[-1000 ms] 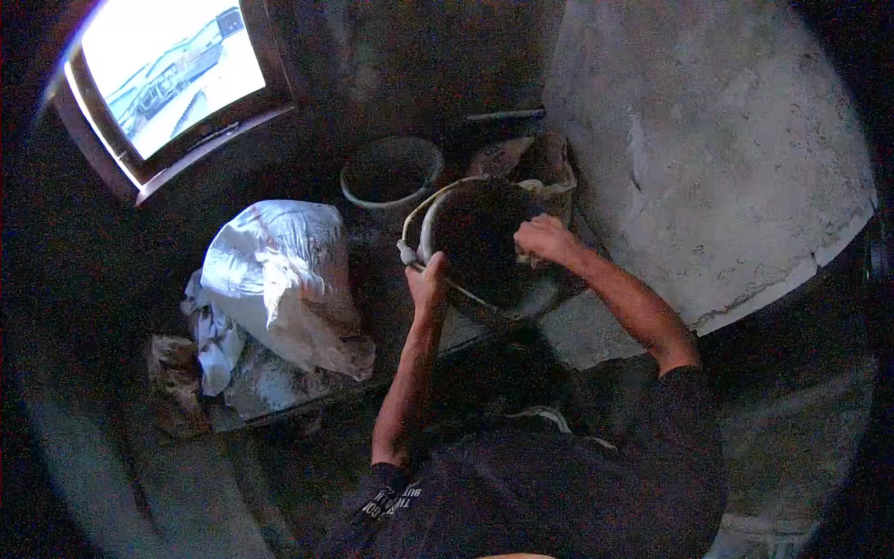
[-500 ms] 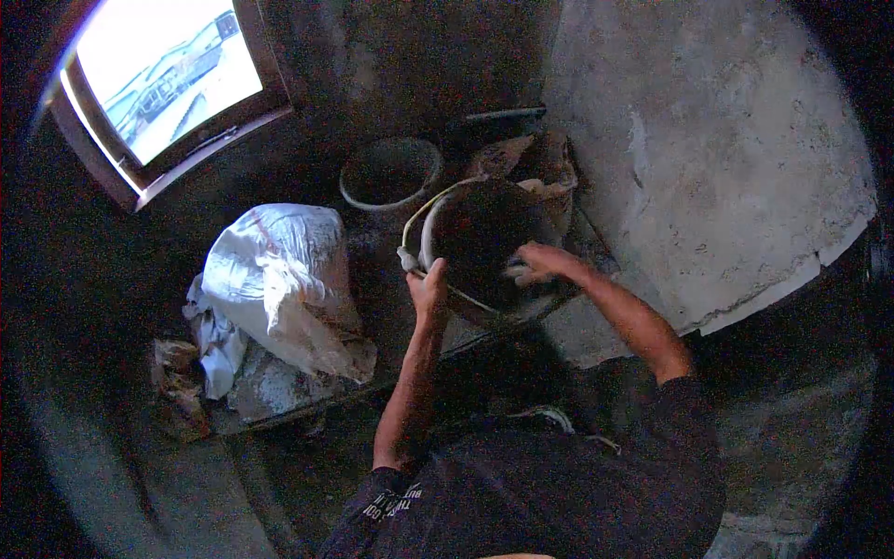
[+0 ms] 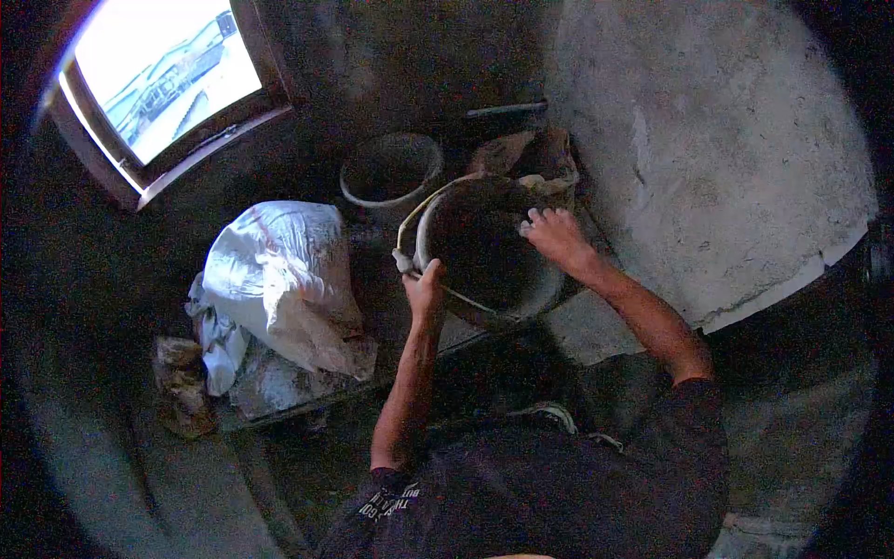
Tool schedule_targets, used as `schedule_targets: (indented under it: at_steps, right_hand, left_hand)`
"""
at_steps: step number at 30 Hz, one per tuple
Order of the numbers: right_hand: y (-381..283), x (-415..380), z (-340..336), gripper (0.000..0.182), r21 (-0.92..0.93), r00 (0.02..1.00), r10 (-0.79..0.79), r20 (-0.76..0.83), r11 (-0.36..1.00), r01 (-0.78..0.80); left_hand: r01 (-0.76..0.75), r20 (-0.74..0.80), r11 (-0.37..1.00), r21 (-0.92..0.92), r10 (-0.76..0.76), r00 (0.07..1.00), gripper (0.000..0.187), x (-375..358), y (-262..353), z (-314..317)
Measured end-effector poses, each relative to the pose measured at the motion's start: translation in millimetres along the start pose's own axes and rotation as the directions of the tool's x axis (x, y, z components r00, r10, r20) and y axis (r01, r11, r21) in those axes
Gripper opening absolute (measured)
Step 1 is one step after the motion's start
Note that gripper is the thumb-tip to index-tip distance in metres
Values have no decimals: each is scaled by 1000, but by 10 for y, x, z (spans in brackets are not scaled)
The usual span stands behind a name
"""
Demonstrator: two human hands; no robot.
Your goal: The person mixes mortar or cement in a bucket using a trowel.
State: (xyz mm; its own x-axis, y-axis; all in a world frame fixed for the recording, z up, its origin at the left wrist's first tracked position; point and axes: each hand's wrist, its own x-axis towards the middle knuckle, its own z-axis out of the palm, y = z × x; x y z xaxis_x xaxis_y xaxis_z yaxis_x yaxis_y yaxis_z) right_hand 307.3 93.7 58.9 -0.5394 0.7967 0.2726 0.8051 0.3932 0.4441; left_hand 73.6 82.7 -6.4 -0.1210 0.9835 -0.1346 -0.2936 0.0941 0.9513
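A round bucket or basin (image 3: 538, 300) with a dark inside stands on a low ledge in front of me. Round its left side runs a pale yellowish strip like a handle (image 3: 410, 219), with a light grey lump near my fingers. My left hand (image 3: 426, 291) is closed on the near left rim, thumb up along the edge. Over the right side of the opening is my right hand (image 3: 561, 244), its fingers curled together and the fingertips greyish. Whether anything small is in them, I cannot make out. The bucket's contents are too dark to tell.
A large white sack (image 3: 279, 270) sits to the left, beside a crumpled brown bag (image 3: 183, 387). Behind stands another round basin (image 3: 391, 200). Brown paper or sacking (image 3: 554, 154) lies behind the bucket. A rough wall (image 3: 717, 158) rises on the right, a window (image 3: 177, 74) upper left.
My right hand has come up from inside the bucket to above its right rim, moving away from me. My left hand keeps its grip on the rim, and the bucket has shifted slightly left.
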Motion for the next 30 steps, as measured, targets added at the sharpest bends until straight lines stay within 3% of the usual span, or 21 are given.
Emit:
schedule_targets:
  at_steps: [3, 6, 8, 12, 14, 18, 20, 21, 23, 25, 27, 29, 30]
  right_hand:
    - [-103, -14, 26, 15, -52, 995, -74, 63, 996, 77]
    - [-232, -22, -13, 13, -68, 993, -52, 102, 996, 59]
    - [-215, -65, -209, 12, 66, 994, -109, -21, 992, 110]
    - [-157, 16, -259, 10, 152, 982, -186, 18, 972, 181]
    - [-87, 120, -238, 10, 320, 948, -193, 253, 941, 106]
    - [19, 261, 6, 12, 292, 911, -176, 373, 954, 65]
    - [102, 311, 232, 26, 465, 755, -372, 540, 879, 101]
    - [92, 316, 215, 26, 465, 754, -374, 540, 879, 103]
    - [49, 331, 174, 44, 538, 712, -370, 597, 843, -13]
    - [25, 290, 347, 44, 632, 730, -411, 545, 774, -36]
    - [-8, 241, 330, 45, 718, 751, -444, 489, 694, -57]
    - [-70, 162, 280, 45, 834, 892, -370, 260, 551, -15]
    - [-94, 119, 303, 45, 835, 890, -378, 257, 550, -8]
  left_hand:
    - [-98, -83, 990, -104, 90, 992, 30, 55, -130, 12]
    - [-68, -89, 994, -82, 61, 994, 29, 1, -76, 14]
    - [-49, -59, 995, -88, 44, 997, 29, 14, -92, -5]
    - [-98, -40, 995, -19, 98, 994, 33, -73, 9, 39]
    - [-94, -58, 995, -41, 91, 994, 33, -18, -69, 31]
    - [-160, -119, 986, -40, 155, 981, 29, 88, -230, 11]
    - [-141, -96, 989, -35, 137, 986, 27, -30, -54, 24]
    - [-122, -75, 992, -30, 120, 990, 25, -81, 29, 29]
    - [-132, -19, 988, -74, 131, 991, 24, -44, 1, -18]
    - [-137, 36, 984, -116, 142, 989, 24, -21, -49, -53]
    - [-130, -51, 979, -160, 123, 991, 22, -23, -50, -56]
    - [-148, -99, 976, -157, 134, 986, 23, -75, -18, -43]
    - [-159, -140, 975, -152, 138, 980, 24, -107, -2, -47]
